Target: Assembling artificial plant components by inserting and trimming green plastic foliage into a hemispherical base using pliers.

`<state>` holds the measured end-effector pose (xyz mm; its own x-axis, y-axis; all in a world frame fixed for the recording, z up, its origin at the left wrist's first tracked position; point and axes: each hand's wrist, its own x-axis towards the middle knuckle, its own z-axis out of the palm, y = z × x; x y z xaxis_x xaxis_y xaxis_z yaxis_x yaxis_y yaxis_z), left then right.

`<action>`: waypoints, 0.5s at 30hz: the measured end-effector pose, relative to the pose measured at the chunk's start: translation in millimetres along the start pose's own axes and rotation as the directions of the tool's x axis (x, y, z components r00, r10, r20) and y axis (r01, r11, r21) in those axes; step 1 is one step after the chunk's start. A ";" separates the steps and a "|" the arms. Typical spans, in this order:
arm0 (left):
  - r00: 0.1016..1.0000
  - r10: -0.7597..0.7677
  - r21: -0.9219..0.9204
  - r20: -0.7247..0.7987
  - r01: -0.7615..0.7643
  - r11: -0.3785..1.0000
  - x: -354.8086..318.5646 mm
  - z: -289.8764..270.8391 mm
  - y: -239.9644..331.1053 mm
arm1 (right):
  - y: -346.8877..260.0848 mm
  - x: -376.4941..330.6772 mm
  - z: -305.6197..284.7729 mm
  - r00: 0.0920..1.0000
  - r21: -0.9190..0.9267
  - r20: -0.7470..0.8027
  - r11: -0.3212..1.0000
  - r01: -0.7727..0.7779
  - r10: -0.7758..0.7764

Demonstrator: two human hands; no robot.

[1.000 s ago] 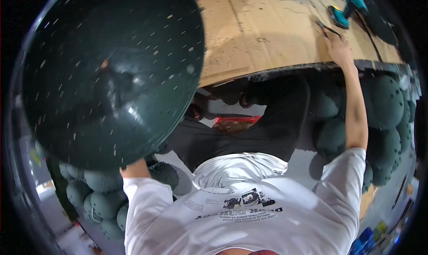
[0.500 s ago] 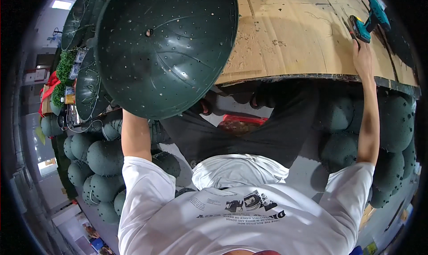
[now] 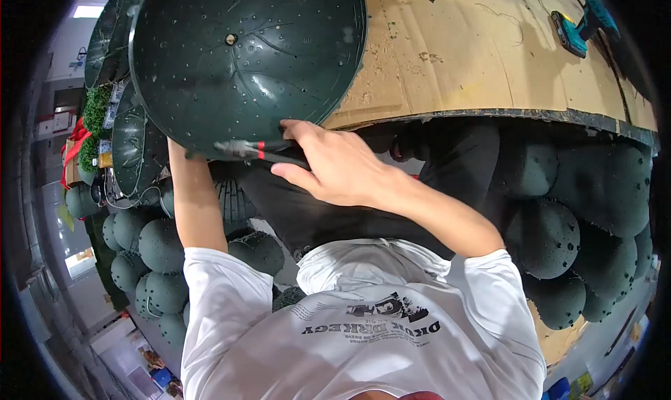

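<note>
Since half a second ago, my right hand [image 3: 335,164] has swung from beside the drill [image 3: 579,35], at the table's right side, across to the near rim of the bowl [image 3: 286,64], bringing the pliers [image 3: 261,150]. The dark green bowl, pierced with many small holes and one larger one, shows me its hollow side; it covers the left part of the table [image 3: 461,78], its lower rim reaching past the front edge. I cannot tell whether it touches the cardboard top. The pliers lie across that rim in my view, tips pointing left, the handles between my right thumb and fingers; the head is too blurred to tell if its jaws are parted. My left forearm [image 3: 199,204] runs up behind the bowl, which hides my left hand, so I cannot tell whether it grips or just props. For steady work, I judge it best to brace the bowl from behind, keep the tips off its wall and my left wrist out of their line. Crumbs and a thin wire lie farther in from the front edge; dark green balls [image 3: 544,238] are piled below its right end.
</note>
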<state>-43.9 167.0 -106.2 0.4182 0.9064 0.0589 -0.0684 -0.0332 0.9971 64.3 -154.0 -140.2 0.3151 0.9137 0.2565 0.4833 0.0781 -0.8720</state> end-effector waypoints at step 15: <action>0.994 0.105 0.101 0.021 -0.106 0.989 -75.0 -20.0 79.2 | 14.0 8.9 36.0 0.995 0.088 -0.008 0.992 -0.094 0.095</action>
<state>-98.8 104.7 -32.5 0.4273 0.8891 0.1642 -0.0205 -0.1720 0.9849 44.5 -130.4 -165.1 0.3661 0.9138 0.1759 0.3777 0.0269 -0.9255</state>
